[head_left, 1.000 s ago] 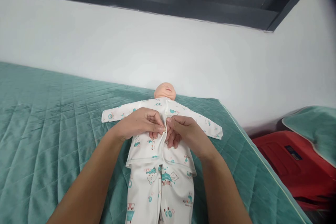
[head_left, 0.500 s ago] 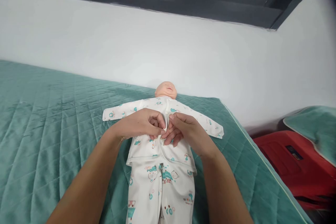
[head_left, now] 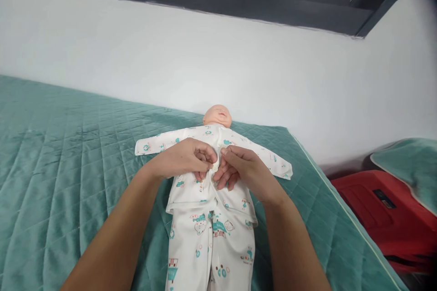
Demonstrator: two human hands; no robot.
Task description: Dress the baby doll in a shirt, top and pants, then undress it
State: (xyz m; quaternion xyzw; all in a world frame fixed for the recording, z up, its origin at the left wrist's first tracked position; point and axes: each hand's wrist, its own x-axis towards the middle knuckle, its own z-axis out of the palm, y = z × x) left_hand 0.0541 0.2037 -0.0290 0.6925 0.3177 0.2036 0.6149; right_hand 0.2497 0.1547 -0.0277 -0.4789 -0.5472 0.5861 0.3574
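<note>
A baby doll (head_left: 217, 115) lies on its back, its head toward the wall. It wears a white printed baby shirt (head_left: 191, 193) with sleeves spread to both sides, and matching printed trousers (head_left: 191, 250). Over the chest, my left hand (head_left: 191, 158) pinches the shirt's front edge between thumb and forefinger. My right hand (head_left: 241, 166) faces it from the other side, thumb and forefinger closed on the opposite front edge, the other fingers curled below. A small pale button seems to sit between the hands; the exact fingertip contact is partly hidden.
A green quilted cover (head_left: 85, 154) lies under the doll, its edge running down at the right. Beyond that edge stands a red plastic case (head_left: 385, 213) with green cloth (head_left: 409, 168) over it. Behind are a white wall (head_left: 170, 59) and a dark window frame (head_left: 239, 2).
The fingertips have drawn slightly apart at the shirt front, showing more of the fabric edge between them. The whole view has shifted a little; both hands stay at the chest.
</note>
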